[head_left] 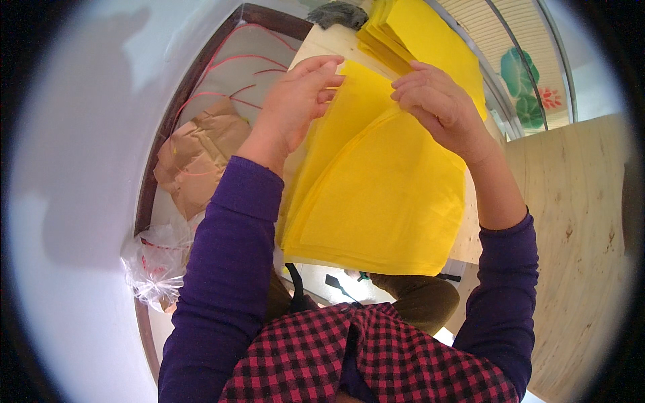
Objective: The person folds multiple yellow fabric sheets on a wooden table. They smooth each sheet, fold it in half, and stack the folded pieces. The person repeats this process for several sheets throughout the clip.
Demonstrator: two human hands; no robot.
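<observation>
A stack of yellow felt-like sheets [383, 201] lies in front of me on a pale wooden surface. Its upper sheet curves up and away from the layers below along a slanting edge. My right hand [437, 101] pinches the far edge of that raised sheet between bent fingers and thumb. Beside the far left corner, my left hand [295, 104] has its fingers slightly bent and apart; nothing shows between them. Whether its fingertips touch the sheet is hard to tell.
Another yellow stack [430, 33] lies farther back, next to a dark grey bundle [338, 15]. At left are crumpled brown paper [205, 154], red cords [222, 64] and a clear plastic bag [158, 262] by the wall. A wooden panel [571, 221] stands at right.
</observation>
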